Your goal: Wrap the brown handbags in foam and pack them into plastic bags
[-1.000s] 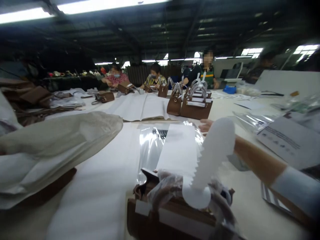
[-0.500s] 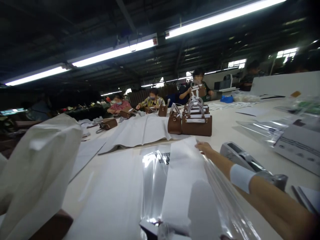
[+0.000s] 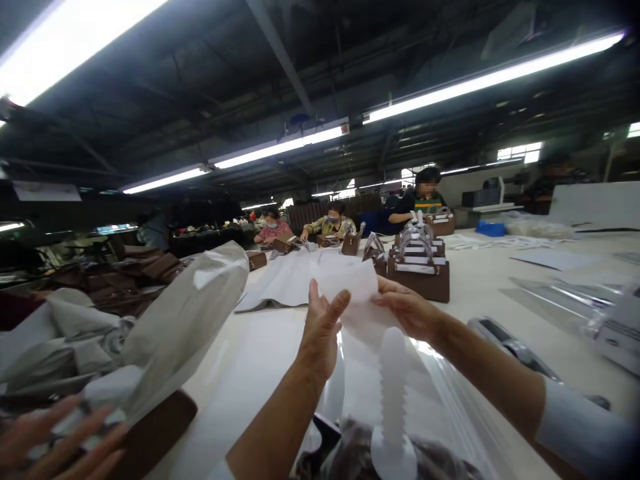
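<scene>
A thin white sheet of paper [image 3: 357,283] is raised in front of me between both hands. My right hand [image 3: 407,308] pinches its right edge between thumb and fingers. On the left side, my left hand [image 3: 320,333] grips it with the thumb pointing up; some of its fingers are hidden. Below lies clear plastic film [image 3: 445,380], spread over the table. Close to me at the bottom, a plastic-wrapped dark item [image 3: 350,450] shows partly, with a white notched strip [image 3: 393,393] standing up from it.
Brown handbags [image 3: 423,280] with wrapped handles stand ahead. A grey tape dispenser [image 3: 510,343] lies to the right. At lower left, another person's blurred hand [image 3: 65,440] is beside a whitish cloth bag [image 3: 200,313] and a brown item [image 3: 165,427]. Co-workers sit across the table.
My left hand has come up into clear view at the white paper. The paper's far end is lifted and bent. The camera has turned left, and a co-worker's hand now shows at lower left.
</scene>
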`<action>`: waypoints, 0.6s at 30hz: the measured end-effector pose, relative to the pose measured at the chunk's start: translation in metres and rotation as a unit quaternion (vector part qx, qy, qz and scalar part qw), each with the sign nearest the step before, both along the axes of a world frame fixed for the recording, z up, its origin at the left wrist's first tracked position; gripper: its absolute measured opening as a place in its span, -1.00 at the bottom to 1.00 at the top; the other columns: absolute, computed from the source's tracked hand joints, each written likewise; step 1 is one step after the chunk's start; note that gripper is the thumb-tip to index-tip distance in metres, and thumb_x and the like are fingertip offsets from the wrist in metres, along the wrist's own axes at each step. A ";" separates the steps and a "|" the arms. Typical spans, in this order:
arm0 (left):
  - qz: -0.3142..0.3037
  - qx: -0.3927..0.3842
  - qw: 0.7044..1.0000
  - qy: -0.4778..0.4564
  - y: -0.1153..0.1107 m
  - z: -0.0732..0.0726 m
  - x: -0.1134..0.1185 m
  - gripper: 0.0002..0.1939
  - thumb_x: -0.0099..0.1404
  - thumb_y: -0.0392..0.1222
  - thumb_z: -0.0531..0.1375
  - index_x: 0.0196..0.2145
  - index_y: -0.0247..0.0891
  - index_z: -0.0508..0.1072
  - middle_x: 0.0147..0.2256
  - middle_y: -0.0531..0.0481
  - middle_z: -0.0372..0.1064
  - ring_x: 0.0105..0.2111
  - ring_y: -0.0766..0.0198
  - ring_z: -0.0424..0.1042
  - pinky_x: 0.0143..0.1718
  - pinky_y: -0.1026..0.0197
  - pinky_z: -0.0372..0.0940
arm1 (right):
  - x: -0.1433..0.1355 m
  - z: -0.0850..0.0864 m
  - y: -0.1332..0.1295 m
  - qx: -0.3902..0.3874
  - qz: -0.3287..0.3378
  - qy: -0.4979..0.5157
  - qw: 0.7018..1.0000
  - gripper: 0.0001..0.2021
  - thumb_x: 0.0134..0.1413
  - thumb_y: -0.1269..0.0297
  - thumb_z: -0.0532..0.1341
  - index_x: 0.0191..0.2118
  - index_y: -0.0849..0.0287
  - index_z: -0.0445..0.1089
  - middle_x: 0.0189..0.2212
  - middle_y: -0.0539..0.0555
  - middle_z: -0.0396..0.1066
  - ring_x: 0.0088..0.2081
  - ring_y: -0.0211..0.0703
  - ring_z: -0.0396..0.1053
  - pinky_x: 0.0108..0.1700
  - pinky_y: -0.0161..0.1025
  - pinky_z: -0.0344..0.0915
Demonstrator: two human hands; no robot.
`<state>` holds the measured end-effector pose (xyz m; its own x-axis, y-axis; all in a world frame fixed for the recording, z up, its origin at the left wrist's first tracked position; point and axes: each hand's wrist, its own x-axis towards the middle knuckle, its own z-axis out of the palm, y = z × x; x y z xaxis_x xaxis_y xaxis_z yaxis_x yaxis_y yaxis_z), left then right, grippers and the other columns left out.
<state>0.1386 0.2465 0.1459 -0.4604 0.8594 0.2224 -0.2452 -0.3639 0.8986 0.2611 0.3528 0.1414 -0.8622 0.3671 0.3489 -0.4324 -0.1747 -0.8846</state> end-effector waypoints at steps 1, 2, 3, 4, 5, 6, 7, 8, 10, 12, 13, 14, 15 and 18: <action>-0.015 0.027 0.999 -0.014 -0.003 0.002 0.002 -0.15 -0.03 0.00 0.30 0.15 -0.09 0.00 0.06 -0.16 0.20 0.03 0.08 0.24 -0.03 0.08 0.18 | -0.001 0.001 -0.004 0.020 0.003 -0.009 1.000 -0.69 -0.08 0.38 0.19 -0.12 0.17 0.26 -0.29 0.06 0.41 -0.32 -0.22 0.39 -0.24 -0.25 0.31; -0.027 0.048 0.998 -0.020 -0.006 0.003 0.004 -0.23 -0.02 -0.04 0.30 0.12 -0.13 0.09 -0.03 -0.15 0.30 -0.05 0.10 0.33 -0.08 0.11 0.22 | -0.001 0.002 -0.006 0.049 -0.001 -0.020 0.999 -0.72 -0.07 0.36 0.19 -0.15 0.20 0.28 -0.31 0.06 0.41 -0.35 -0.24 0.38 -0.26 -0.27 0.30; -0.034 0.063 0.997 -0.020 -0.010 0.004 0.006 -0.31 -0.01 -0.08 0.29 0.07 -0.19 0.17 -0.12 -0.13 0.37 -0.15 0.12 0.39 -0.13 0.13 0.26 | -0.001 0.003 -0.007 0.086 -0.014 -0.032 0.996 -0.76 -0.05 0.33 0.19 -0.19 0.22 0.30 -0.33 0.06 0.40 -0.37 -0.26 0.37 -0.28 -0.29 0.30; -0.038 0.073 0.996 -0.015 -0.012 0.005 0.008 -0.38 0.00 -0.12 0.28 0.02 -0.24 0.23 -0.21 -0.12 0.42 -0.24 0.15 0.42 -0.18 0.14 0.28 | 0.000 0.005 -0.007 0.132 -0.041 -0.041 0.990 -0.79 -0.05 0.30 0.20 -0.23 0.23 0.32 -0.33 0.06 0.39 -0.38 -0.27 0.35 -0.31 -0.30 0.29; -0.040 0.079 0.996 -0.007 -0.015 0.005 0.009 -0.45 0.01 -0.15 0.27 -0.02 -0.28 0.28 -0.28 -0.10 0.44 -0.32 0.17 0.44 -0.23 0.15 0.29 | 0.001 0.006 -0.008 0.185 -0.081 -0.047 0.978 -0.81 -0.05 0.28 0.21 -0.28 0.24 0.33 -0.30 0.08 0.38 -0.36 -0.26 0.34 -0.31 -0.31 0.29; -0.038 0.079 0.996 0.001 -0.016 0.006 0.011 -0.50 0.01 -0.18 0.26 -0.06 -0.31 0.31 -0.34 -0.08 0.44 -0.37 0.20 0.43 -0.27 0.16 0.30 | 0.003 0.009 -0.008 0.239 -0.128 -0.047 0.961 -0.83 -0.07 0.27 0.23 -0.34 0.25 0.34 -0.25 0.10 0.36 -0.31 -0.24 0.33 -0.30 -0.32 0.28; -0.034 0.078 0.996 0.009 -0.018 0.007 0.012 -0.53 0.02 -0.19 0.26 -0.09 -0.33 0.33 -0.38 -0.06 0.44 -0.41 0.22 0.43 -0.29 0.16 0.30 | 0.006 0.012 -0.009 0.285 -0.171 -0.045 0.942 -0.84 -0.10 0.27 0.25 -0.39 0.26 0.34 -0.20 0.11 0.33 -0.25 -0.22 0.32 -0.27 -0.32 0.28; -0.030 0.077 0.996 0.016 -0.019 0.008 0.014 -0.56 0.02 -0.21 0.26 -0.11 -0.34 0.34 -0.40 -0.04 0.43 -0.42 0.24 0.42 -0.30 0.17 0.30 | 0.009 0.016 -0.011 0.315 -0.201 -0.047 0.927 -0.84 -0.13 0.27 0.26 -0.42 0.26 0.34 -0.16 0.11 0.31 -0.20 -0.20 0.30 -0.24 -0.31 0.27; -0.036 0.076 0.996 0.025 -0.024 0.012 0.018 -0.60 0.01 -0.22 0.26 -0.15 -0.34 0.35 -0.39 -0.03 0.42 -0.42 0.26 0.40 -0.30 0.19 0.29 | 0.015 0.023 -0.016 0.316 -0.205 -0.069 0.924 -0.82 -0.14 0.27 0.26 -0.40 0.25 0.31 -0.23 0.08 0.32 -0.27 -0.23 0.31 -0.28 -0.32 0.28; -0.020 0.079 0.995 0.059 -0.036 0.017 0.023 -0.61 0.02 -0.22 0.26 -0.16 -0.31 0.35 -0.33 -0.02 0.41 -0.37 0.26 0.40 -0.26 0.18 0.28 | 0.022 0.027 -0.022 0.276 -0.167 -0.095 0.942 -0.77 -0.12 0.26 0.24 -0.31 0.23 0.28 -0.38 0.02 0.34 -0.41 -0.30 0.30 -0.40 -0.35 0.28; 0.022 0.085 0.991 0.102 -0.047 0.018 0.025 -0.62 0.04 -0.21 0.25 -0.16 -0.28 0.33 -0.27 -0.03 0.40 -0.31 0.25 0.39 -0.21 0.17 0.27 | 0.027 0.028 -0.025 0.262 -0.157 -0.100 0.947 -0.74 -0.13 0.27 0.24 -0.26 0.22 0.26 -0.43 -0.01 0.33 -0.45 -0.31 0.30 -0.43 -0.36 0.28; 0.085 0.094 0.978 0.164 -0.060 0.017 0.028 -0.65 0.06 -0.20 0.24 -0.16 -0.25 0.32 -0.19 -0.03 0.37 -0.22 0.23 0.37 -0.14 0.14 0.24 | 0.032 0.027 -0.028 0.262 -0.158 -0.100 0.947 -0.69 -0.14 0.30 0.24 -0.21 0.21 0.24 -0.45 -0.02 0.33 -0.45 -0.30 0.30 -0.43 -0.36 0.28; 0.160 0.105 0.951 0.244 -0.075 0.014 0.031 -0.71 0.10 -0.21 0.21 -0.19 -0.23 0.31 -0.12 -0.04 0.32 -0.11 0.20 0.32 -0.06 0.11 0.20 | 0.037 0.024 -0.030 0.274 -0.166 -0.101 0.942 -0.62 -0.14 0.34 0.24 -0.13 0.20 0.21 -0.45 -0.03 0.34 -0.43 -0.29 0.31 -0.39 -0.35 0.30; 0.310 0.126 0.805 0.490 -0.127 -0.012 0.042 -0.96 0.16 -0.30 0.14 -0.38 -0.22 0.33 0.03 -0.04 0.17 0.09 0.12 0.12 0.10 0.00 0.02 | 0.057 0.007 -0.038 0.373 -0.228 -0.160 0.885 -0.35 -0.13 0.42 0.20 0.14 0.14 0.02 -0.43 -0.02 0.38 -0.42 -0.28 0.33 -0.31 -0.32 0.30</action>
<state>0.1801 0.1193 0.1343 -0.2798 0.4022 0.8717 0.8358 -0.3447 0.4273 0.3185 0.3146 0.1487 -0.7818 0.4734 0.4057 -0.0138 0.6374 -0.7704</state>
